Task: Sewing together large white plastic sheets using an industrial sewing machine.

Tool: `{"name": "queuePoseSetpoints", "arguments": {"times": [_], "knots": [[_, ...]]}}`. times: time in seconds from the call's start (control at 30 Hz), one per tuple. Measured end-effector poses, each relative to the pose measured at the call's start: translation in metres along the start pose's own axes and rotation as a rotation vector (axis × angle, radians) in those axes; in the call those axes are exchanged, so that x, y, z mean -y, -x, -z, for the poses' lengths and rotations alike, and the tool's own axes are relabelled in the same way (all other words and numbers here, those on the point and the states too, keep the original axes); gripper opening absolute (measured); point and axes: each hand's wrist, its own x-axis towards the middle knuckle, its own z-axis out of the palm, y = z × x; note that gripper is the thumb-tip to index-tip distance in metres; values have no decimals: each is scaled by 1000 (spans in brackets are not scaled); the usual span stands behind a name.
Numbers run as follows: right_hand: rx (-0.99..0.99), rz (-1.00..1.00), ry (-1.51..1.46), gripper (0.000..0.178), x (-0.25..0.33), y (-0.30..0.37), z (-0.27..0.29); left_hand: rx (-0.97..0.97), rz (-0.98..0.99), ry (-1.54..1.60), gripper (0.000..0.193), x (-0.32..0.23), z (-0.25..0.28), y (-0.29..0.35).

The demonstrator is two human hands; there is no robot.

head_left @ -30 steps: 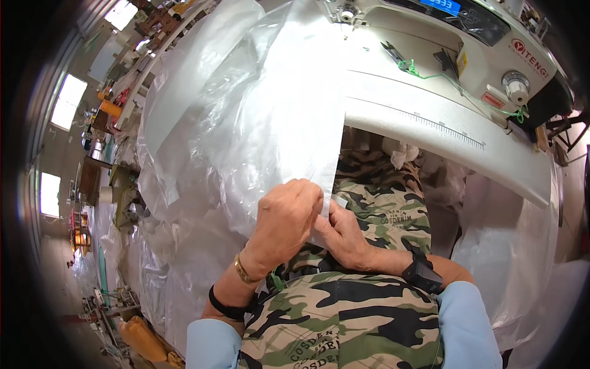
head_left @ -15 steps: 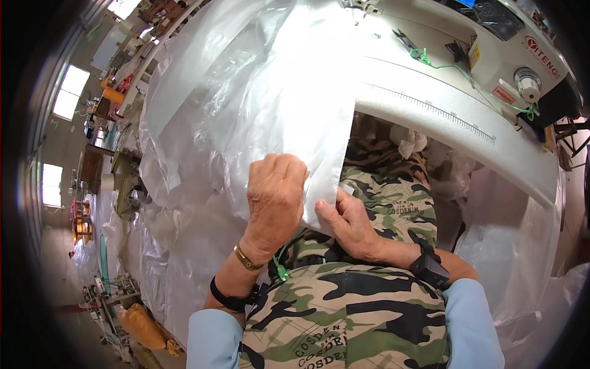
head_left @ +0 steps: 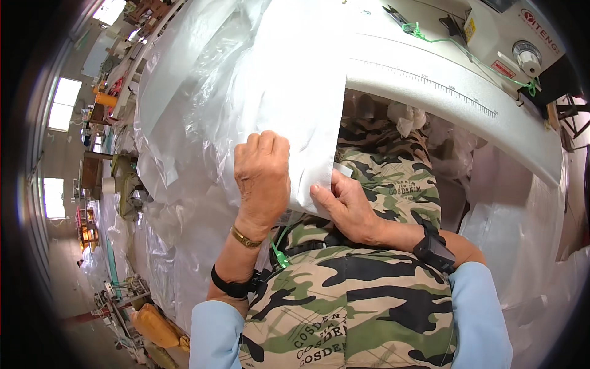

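A smooth white plastic-like sheet hangs down toward me from the sewing machine's bed, with a stitched-looking right edge. My left hand is closed in a fist on its left part, the fingertips hidden beneath the knuckles. At the sheet's lower right corner my right hand pinches the edge, thumb on top and fingers curled underneath. A small pale tab shows just above the right fingers. Looser, wrinkled clear plastic spreads out left of the sheet.
The white sewing machine stands at the upper right, its curved bed edge marked with a ruler. Green thread runs across it. A camouflage apron covers my lap. Piles of translucent plastic lie on the left.
My left hand has shifted a little left, widening the gap to the right hand. The right hand keeps its pinch on the corner. The whole view has tilted slightly.
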Motion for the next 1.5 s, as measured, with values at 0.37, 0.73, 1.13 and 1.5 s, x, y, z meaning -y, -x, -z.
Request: {"name": "queuePoseSetpoints", "arguments": {"times": [0.37, 0.73, 1.13, 1.5], "knots": [[3, 30, 17, 30, -3, -1, 3, 134, 122, 747, 5, -14, 17, -3], [49, 70, 225, 27, 3, 3, 6, 216, 219, 893, 8, -20, 10, 0], [12, 310, 392, 26, 2, 2, 4, 181, 162, 862, 13, -14, 3, 1], [62, 404, 491, 16, 3, 1, 3, 194, 419, 1169, 24, -17, 3, 6]]}}
